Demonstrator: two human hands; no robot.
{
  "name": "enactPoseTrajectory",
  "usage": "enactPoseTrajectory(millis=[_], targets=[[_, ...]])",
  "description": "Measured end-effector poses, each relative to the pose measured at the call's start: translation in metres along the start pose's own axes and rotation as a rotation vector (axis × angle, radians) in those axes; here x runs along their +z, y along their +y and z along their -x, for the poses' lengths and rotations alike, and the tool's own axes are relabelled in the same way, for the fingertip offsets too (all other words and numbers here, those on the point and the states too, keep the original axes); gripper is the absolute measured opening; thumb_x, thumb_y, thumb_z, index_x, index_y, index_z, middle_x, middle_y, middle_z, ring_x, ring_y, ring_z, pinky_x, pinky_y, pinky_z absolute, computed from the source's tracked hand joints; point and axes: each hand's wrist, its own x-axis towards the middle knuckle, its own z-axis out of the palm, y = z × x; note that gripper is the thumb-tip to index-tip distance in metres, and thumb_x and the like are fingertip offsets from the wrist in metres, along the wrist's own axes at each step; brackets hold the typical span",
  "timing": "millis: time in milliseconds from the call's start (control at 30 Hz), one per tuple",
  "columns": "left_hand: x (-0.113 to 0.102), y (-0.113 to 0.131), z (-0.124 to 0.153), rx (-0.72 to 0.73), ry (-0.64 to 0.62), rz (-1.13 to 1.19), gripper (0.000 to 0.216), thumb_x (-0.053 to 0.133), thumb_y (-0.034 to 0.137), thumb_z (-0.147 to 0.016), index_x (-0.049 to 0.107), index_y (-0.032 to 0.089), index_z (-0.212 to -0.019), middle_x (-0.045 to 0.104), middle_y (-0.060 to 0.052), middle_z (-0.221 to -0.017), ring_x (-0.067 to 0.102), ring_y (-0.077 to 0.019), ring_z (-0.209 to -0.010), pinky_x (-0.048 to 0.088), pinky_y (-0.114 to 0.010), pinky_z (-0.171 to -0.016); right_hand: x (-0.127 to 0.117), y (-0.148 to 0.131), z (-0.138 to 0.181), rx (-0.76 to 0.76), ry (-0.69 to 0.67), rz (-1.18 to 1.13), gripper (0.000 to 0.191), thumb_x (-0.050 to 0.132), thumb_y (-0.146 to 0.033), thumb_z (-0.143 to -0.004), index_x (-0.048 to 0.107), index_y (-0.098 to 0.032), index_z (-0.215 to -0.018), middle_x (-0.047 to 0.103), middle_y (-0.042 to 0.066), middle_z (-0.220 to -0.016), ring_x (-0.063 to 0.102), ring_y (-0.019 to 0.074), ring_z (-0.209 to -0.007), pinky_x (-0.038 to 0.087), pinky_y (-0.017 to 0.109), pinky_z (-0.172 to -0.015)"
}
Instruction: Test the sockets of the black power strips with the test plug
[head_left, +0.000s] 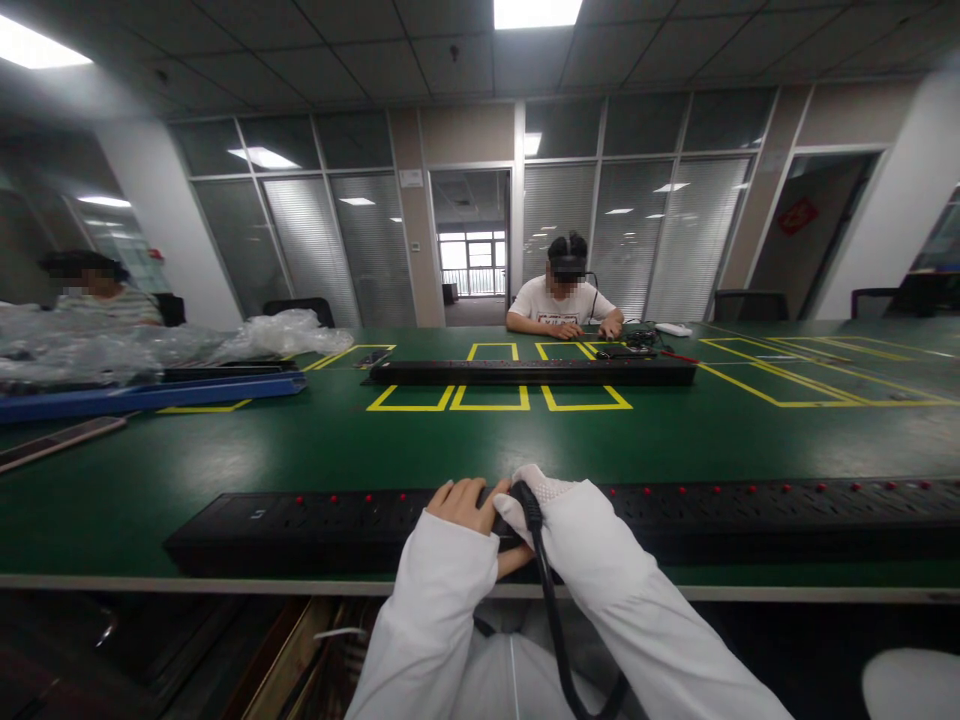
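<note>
A long black power strip (285, 530) lies along the near edge of the table, with red dots spaced along its row of sockets. My left hand (463, 506) is bare and grips the strip near its middle, fingers over the top and thumb at the front side. Beside it, my right hand (553, 488), in a white dotted glove, is closed around the plug end of a thick black cable (551, 610). That end is pressed close to the strip's top; the hands hide whether it sits in a socket. The cable hangs down over my lap.
On the green table (300, 450) lies a second black strip (532, 373), among yellow tape outlines. Clear plastic wrap (150, 340) and a blue channel (187, 395) are at left. Opposite, a person (562, 295) works near tangled cables (637, 342); another person (105, 290) sits far left.
</note>
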Motion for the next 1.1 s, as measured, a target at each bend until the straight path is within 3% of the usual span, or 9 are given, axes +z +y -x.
enactPoseTrajectory(millis=[267,633,833,1100], targets=[[-0.002,0.001,-0.002,-0.021,-0.033,0.006,0.068,0.063,0.06,-0.059,0.056,0.025,-0.117,0.062,-0.01,-0.105,0.057,-0.0276,-0.097,0.039,-0.044,-0.091,0.003,-0.005,0.005,0.051,-0.004,-0.054,0.038,0.044,-0.046,-0.088,0.055,-0.015,-0.107,0.06,0.004,-0.094,0.057,0.0086,-0.078,0.049,0.028,-0.072],[0.001,0.003,0.0,-0.036,0.039,-0.017,0.071,0.052,0.074,-0.062,0.057,0.026,-0.115,0.063,-0.011,-0.104,0.058,-0.0285,-0.096,0.039,-0.045,-0.089,-0.019,0.014,0.01,0.17,0.109,-0.156,0.037,0.041,-0.043,-0.089,0.055,-0.015,-0.109,0.06,0.003,-0.093,0.057,0.0078,-0.076,0.05,0.025,-0.069],[0.002,0.004,0.0,-0.049,0.042,-0.024,0.071,0.054,0.073,-0.062,0.057,0.026,-0.116,0.062,-0.01,-0.105,0.057,-0.0282,-0.097,0.039,-0.045,-0.09,-0.032,0.03,0.024,0.243,0.125,-0.14,0.037,0.039,-0.045,-0.09,0.057,-0.016,-0.105,0.061,0.002,-0.087,0.057,0.0061,-0.07,0.049,0.023,-0.066],[0.0,0.003,-0.003,-0.036,-0.014,-0.037,0.076,0.055,0.07,-0.063,0.052,0.023,-0.122,0.061,-0.012,-0.105,0.055,-0.0296,-0.099,0.038,-0.047,-0.088,-0.021,0.02,0.011,0.258,0.098,-0.081,0.039,0.038,-0.047,-0.09,0.06,-0.016,-0.097,0.062,-0.001,-0.071,0.056,0.0051,-0.059,0.048,0.022,-0.063]])
